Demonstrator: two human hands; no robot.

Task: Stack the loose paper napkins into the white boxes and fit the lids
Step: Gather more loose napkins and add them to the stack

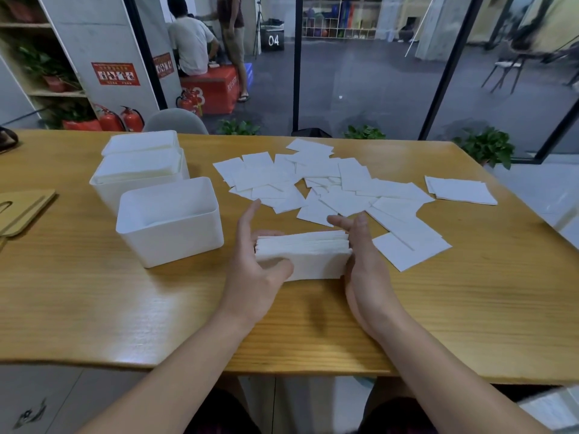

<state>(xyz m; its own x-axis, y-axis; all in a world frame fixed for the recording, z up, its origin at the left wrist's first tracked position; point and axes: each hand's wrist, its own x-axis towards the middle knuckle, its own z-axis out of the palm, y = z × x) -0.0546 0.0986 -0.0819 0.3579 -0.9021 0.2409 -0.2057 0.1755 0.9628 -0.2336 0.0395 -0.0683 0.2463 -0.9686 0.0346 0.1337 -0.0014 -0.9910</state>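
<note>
Wooden table (94,292), light oak finish, seen from the near edge. Near centre: one squared stack of paper napkins (302,255), standing on the tabletop between both hands. Left hand (253,261): palm against the stack's left end, thumb curled over its near face, fingers extended upward behind it. Right hand (363,261): palm flat against the stack's right end, fingers straight and pointing away, thumb raised beside them. Left of the stack, just beside the left hand: one open white box (170,220), rectangular with rounded corners, no lid, interior appearing empty. Behind it, farther left: a second white box (138,177) filled with napkins to the rim, and beyond that a third white box (141,142), likewise filled, touching the second. Far centre: loose napkins (313,183), a scattered, overlapping spread of white squares running from the middle of the table toward the right hand. Far right, apart from the spread: a small neat pile of napkins (460,189). Left edge: wooden lids (22,208), flat, partly out of view.
</note>
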